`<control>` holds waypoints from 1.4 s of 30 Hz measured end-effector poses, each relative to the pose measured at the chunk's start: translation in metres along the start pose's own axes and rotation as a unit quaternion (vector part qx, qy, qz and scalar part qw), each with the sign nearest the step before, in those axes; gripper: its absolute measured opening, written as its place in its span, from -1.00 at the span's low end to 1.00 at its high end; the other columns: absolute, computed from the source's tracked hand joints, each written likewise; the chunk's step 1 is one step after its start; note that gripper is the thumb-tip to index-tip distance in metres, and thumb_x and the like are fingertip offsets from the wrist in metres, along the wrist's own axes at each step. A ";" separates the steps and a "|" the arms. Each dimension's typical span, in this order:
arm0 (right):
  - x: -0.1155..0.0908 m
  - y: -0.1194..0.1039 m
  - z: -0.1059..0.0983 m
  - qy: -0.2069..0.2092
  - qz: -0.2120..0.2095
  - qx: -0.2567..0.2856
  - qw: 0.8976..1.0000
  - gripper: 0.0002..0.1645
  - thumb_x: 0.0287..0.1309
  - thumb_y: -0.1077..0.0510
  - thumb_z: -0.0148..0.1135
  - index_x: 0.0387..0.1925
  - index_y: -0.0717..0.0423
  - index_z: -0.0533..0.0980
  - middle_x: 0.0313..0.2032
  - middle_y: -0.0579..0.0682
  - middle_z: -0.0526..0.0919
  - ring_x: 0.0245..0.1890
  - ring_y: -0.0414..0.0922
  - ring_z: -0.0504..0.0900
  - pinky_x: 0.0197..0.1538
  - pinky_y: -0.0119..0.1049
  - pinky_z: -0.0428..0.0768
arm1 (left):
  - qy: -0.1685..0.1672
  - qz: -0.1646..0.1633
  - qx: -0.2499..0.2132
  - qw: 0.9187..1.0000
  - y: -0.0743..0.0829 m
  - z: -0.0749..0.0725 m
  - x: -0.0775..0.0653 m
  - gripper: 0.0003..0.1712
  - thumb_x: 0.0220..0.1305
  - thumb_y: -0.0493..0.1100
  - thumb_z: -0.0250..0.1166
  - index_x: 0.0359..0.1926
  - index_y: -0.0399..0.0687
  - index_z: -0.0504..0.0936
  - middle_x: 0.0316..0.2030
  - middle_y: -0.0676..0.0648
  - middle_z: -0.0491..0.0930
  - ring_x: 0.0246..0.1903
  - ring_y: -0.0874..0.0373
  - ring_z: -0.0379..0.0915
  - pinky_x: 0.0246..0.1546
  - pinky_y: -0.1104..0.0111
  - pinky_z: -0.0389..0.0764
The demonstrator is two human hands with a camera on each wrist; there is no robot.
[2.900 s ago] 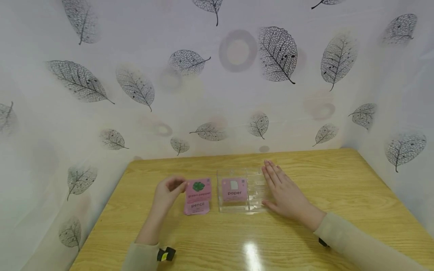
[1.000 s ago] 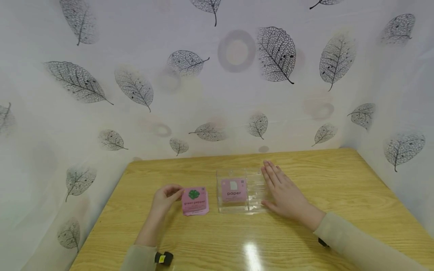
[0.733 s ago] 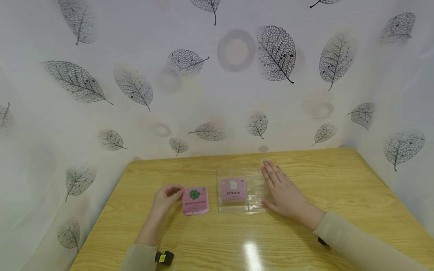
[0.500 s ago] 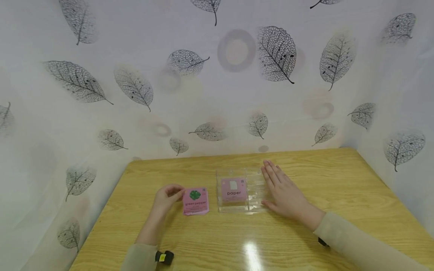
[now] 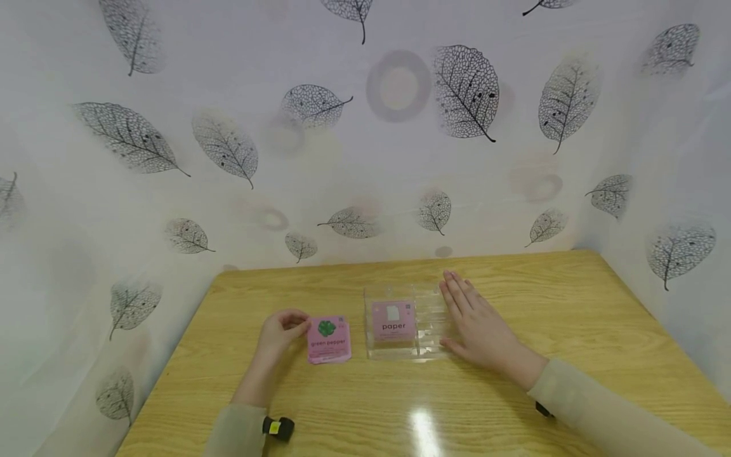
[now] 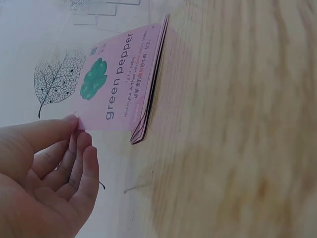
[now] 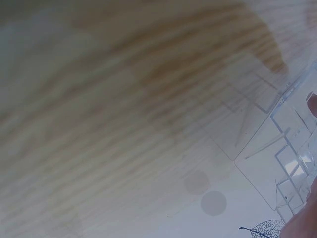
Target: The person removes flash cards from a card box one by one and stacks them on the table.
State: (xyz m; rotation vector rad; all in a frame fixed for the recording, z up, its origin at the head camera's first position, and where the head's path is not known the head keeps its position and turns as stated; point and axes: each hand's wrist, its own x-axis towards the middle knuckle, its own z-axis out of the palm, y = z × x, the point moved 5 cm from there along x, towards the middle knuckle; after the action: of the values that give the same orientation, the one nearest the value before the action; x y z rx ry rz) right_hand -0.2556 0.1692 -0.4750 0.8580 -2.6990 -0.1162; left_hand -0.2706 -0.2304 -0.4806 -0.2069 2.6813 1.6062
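My left hand [image 5: 281,331] pinches the upper left corner of a pink green pepper flashcard [image 5: 329,336] between thumb and forefinger. In the left wrist view that flashcard [image 6: 116,79] lies over a small stack of other pink cards [image 6: 143,128], tilted up slightly at the pinched corner. Right of the stack stands a clear plastic box [image 5: 391,354] with two compartments. A pink paper flashcard [image 5: 394,324] lies in its left compartment. My right hand [image 5: 482,324] rests with straight fingers along the box's right side, covering part of the right compartment.
A wooden table [image 5: 354,412] bears everything. Behind and beside it hangs a pale curtain [image 5: 365,158] printed with skeleton leaves. Each wrist wears a small black device, such as the left wrist camera [image 5: 280,429].
Since the first frame, my left hand has brought the green pepper card down and slightly left over the pencil card, now covered. The right hand and the box stay put.
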 end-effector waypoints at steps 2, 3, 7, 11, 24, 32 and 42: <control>0.000 0.000 0.000 0.000 0.000 0.001 1.000 0.39 0.25 -0.44 0.32 0.63 0.43 -0.05 0.68 0.37 -0.18 0.70 0.28 -0.08 0.70 0.13 0.10 | 0.004 0.002 0.009 1.000 0.000 -0.001 0.000 -0.84 0.37 -0.34 0.41 -0.07 -0.34 0.72 -0.18 -0.20 0.77 -0.25 0.24 0.61 -0.15 0.55 0.60; 0.000 0.000 -0.001 0.003 -0.001 0.002 1.000 0.39 0.25 -0.44 0.33 0.63 0.43 -0.05 0.68 0.37 -0.17 0.69 0.28 -0.07 0.69 0.13 0.11 | 0.006 0.001 0.013 1.000 0.000 -0.001 0.001 -0.84 0.36 -0.34 0.42 -0.08 -0.33 0.73 -0.19 -0.20 0.77 -0.25 0.24 0.61 -0.14 0.55 0.59; 0.000 0.000 -0.001 0.008 -0.002 0.003 1.000 0.40 0.23 -0.45 0.34 0.62 0.43 -0.03 0.68 0.37 -0.15 0.69 0.29 -0.05 0.70 0.12 0.09 | 0.006 0.001 0.016 1.000 -0.002 -0.001 0.002 -0.83 0.36 -0.34 0.42 -0.07 -0.33 0.73 -0.17 -0.20 0.77 -0.25 0.25 0.59 -0.10 0.51 0.59; 0.000 0.000 0.000 -0.004 0.002 0.003 1.000 0.39 0.25 -0.45 0.32 0.63 0.43 -0.05 0.68 0.36 -0.19 0.70 0.28 -0.09 0.70 0.13 0.08 | 0.001 -0.004 0.012 1.000 -0.003 -0.001 0.003 -0.82 0.38 -0.33 0.40 -0.04 -0.32 0.72 -0.14 -0.19 0.75 -0.21 0.20 0.59 -0.09 0.48 0.59; 0.000 0.000 -0.001 0.003 0.001 0.010 1.000 0.39 0.24 -0.42 0.35 0.63 0.43 -0.05 0.68 0.37 -0.19 0.70 0.28 -0.08 0.73 -0.02 -0.25 | -0.010 -0.019 0.008 1.000 -0.005 0.001 0.007 -0.80 0.39 -0.33 0.39 -0.01 -0.33 0.71 -0.12 -0.21 0.73 -0.17 0.10 0.60 -0.15 0.50 0.61; -0.002 0.001 0.000 -0.006 0.003 0.015 1.000 0.39 0.25 -0.43 0.34 0.63 0.42 -0.06 0.68 0.36 -0.21 0.70 0.27 -0.11 0.72 -0.07 -0.34 | -0.004 -0.006 0.016 1.000 -0.003 0.001 0.002 -0.82 0.38 -0.35 0.39 -0.03 -0.32 0.73 -0.16 -0.18 0.73 -0.19 0.12 0.62 -0.14 0.48 0.62; -0.011 0.002 -0.003 -0.015 -0.009 0.017 1.000 0.40 0.25 -0.45 0.32 0.64 0.42 -0.08 0.68 0.36 -0.22 0.70 0.27 -0.11 0.72 0.09 -0.02 | 0.009 -0.019 0.015 1.000 -0.002 0.005 -0.017 -0.82 0.40 -0.31 0.39 -0.03 -0.28 0.73 -0.14 -0.18 0.73 -0.18 0.11 0.62 -0.14 0.48 0.64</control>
State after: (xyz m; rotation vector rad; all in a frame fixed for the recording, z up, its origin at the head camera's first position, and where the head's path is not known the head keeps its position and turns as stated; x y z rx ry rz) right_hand -0.2475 0.1771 -0.4741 0.8970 -2.7278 -0.0890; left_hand -0.2534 -0.2249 -0.4830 -0.2719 2.6966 1.5595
